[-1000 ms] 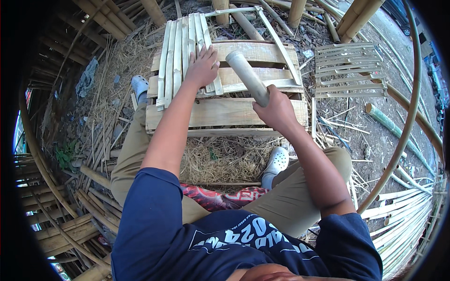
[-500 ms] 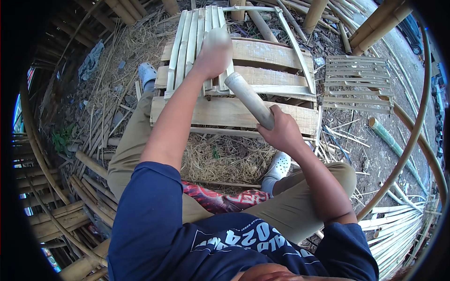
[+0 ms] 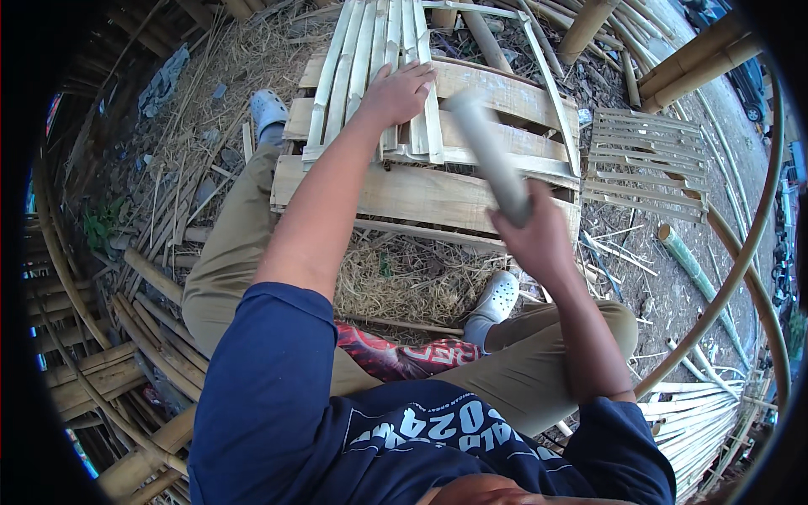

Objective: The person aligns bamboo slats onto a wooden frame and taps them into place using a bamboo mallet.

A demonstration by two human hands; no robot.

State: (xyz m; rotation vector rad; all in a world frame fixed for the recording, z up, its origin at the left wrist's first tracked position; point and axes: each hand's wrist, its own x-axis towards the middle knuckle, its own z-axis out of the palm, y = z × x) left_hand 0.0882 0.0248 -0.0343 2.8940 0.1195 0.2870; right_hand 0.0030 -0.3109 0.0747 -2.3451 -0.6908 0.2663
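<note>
My right hand (image 3: 541, 234) is wrapped round the lower end of a short, thick bamboo club (image 3: 492, 160). The club is tilted, its far end up and to the left, slightly smeared by motion. My left hand (image 3: 398, 94) lies flat with fingers stretched over several pale bamboo slats (image 3: 343, 80) set side by side. These slats run away from me inside a frame of thin strips, whose right side strip (image 3: 549, 88) bends along the far right. Frame and slats rest on a low wooden bench of planks (image 3: 404, 195).
Another slatted bamboo panel (image 3: 644, 156) lies on the ground at right, near a green bamboo pole (image 3: 703, 265). Split strips (image 3: 694, 421) are heaped at lower right. A curved bamboo hoop (image 3: 745, 252) rises on the right. Dry shavings (image 3: 404, 282) cover the ground before the bench.
My right hand has moved right with the club, swinging it away from the slats. My left hand's fingers, blurred before, now lie stretched on the slats, slightly lower in view.
</note>
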